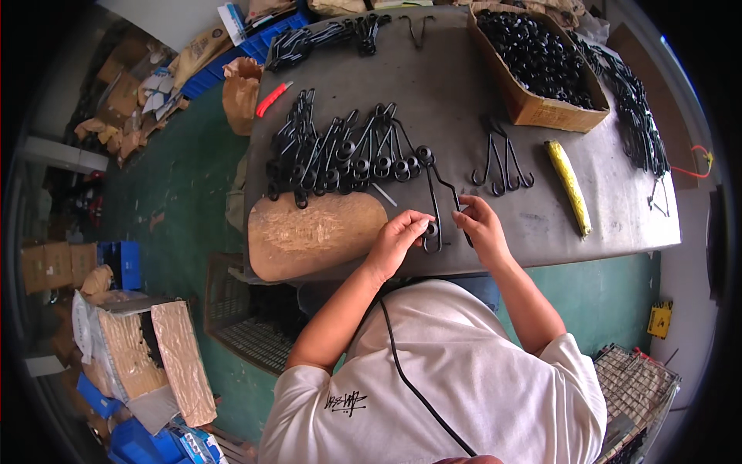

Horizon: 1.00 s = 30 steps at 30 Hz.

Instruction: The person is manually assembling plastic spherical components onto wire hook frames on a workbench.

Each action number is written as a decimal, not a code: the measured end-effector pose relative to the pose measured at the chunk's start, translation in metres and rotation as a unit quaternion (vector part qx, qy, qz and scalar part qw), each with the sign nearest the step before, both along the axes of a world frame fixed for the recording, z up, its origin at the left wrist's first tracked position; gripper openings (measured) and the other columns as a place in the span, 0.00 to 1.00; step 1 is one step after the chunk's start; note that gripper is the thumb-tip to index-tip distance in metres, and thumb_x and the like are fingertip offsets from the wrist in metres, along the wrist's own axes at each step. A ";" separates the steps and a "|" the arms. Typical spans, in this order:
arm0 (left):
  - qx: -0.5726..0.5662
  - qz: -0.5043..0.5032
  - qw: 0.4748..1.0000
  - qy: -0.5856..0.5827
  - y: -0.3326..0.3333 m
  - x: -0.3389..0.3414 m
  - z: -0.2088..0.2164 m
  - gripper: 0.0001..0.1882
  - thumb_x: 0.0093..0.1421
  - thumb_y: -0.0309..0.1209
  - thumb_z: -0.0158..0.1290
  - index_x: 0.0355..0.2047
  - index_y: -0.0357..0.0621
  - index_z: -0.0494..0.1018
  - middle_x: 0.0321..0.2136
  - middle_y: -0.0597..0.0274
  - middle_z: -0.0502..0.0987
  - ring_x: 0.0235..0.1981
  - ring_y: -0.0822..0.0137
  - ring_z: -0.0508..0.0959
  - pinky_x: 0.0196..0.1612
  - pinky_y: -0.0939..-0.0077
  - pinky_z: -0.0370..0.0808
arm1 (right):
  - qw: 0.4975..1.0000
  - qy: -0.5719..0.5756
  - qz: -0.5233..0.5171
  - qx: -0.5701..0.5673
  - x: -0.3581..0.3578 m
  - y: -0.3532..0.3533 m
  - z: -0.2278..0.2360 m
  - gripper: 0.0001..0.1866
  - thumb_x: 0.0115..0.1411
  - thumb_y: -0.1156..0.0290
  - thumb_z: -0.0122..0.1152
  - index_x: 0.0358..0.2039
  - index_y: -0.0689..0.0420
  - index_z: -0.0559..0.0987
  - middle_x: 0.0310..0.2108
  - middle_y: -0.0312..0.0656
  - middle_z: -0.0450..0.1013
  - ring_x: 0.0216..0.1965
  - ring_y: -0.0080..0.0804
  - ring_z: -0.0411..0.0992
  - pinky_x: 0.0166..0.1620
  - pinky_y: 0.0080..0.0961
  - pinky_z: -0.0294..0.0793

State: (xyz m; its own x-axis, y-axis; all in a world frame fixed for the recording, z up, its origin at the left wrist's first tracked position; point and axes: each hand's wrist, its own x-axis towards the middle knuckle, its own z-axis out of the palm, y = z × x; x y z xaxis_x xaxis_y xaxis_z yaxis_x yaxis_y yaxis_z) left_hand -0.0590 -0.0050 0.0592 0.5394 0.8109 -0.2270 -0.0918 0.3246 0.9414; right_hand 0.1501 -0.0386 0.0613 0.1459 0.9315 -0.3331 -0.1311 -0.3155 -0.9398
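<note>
Near the table's front edge, my left hand (397,243) pinches a black bent-wire hook (445,182) beside a small black round knob at its near, looped end. My right hand (481,226) grips the hook's other leg between thumb and fingers. A second black knob sits on the hook's far part, close to a pile of similar hooks with knobs (340,151). Several plain black hooks (504,161) without visible knobs lie beyond my right hand. A brown worn board (315,234) lies to the left of my left hand.
A cardboard box of small black round parts (558,116) stands at the far right. A yellow wrapped stick (568,188) lies nearer. More black wires (634,116) hang over the right edge. A red-handled cutter (272,100) and more hooks (325,40) lie at the far left.
</note>
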 end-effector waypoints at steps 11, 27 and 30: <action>0.428 0.190 0.869 0.162 -0.011 0.030 0.008 0.13 0.70 0.29 0.45 0.50 0.39 0.72 0.34 0.56 0.76 0.31 0.62 0.76 0.37 0.72 0.73 | 0.987 0.035 -0.139 0.079 -0.039 -0.021 -0.003 0.20 0.64 0.71 0.61 0.54 0.62 0.68 0.27 0.29 0.64 0.24 0.14 0.60 0.24 0.14 0.60; 0.409 0.175 0.873 0.198 -0.014 0.017 -0.035 0.09 0.62 0.31 0.58 0.33 0.40 0.69 0.25 0.55 0.75 0.25 0.53 0.76 0.28 0.66 0.71 | 0.768 -0.490 -0.222 0.348 0.084 0.075 0.031 0.07 0.58 0.76 0.61 0.39 0.57 0.77 0.33 0.45 0.72 0.34 0.43 0.72 0.39 0.36 0.72; 0.462 0.145 0.828 0.284 -0.012 0.010 -0.043 0.10 0.58 0.31 0.61 0.33 0.43 0.69 0.29 0.56 0.76 0.32 0.53 0.77 0.34 0.62 0.72 | 0.658 -0.612 -0.275 0.343 0.160 0.140 0.060 0.06 0.61 0.69 0.58 0.37 0.55 0.78 0.35 0.44 0.74 0.41 0.46 0.71 0.46 0.40 0.69</action>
State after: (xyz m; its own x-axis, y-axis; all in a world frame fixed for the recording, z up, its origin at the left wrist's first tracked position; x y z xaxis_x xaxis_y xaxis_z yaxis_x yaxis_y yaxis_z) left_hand -0.0491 -0.0169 0.0165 0.3110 0.8569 0.4111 0.5035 -0.5154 0.6934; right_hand 0.3097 0.1014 0.1211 0.2922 0.4969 0.8171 0.9382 0.0166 -0.3456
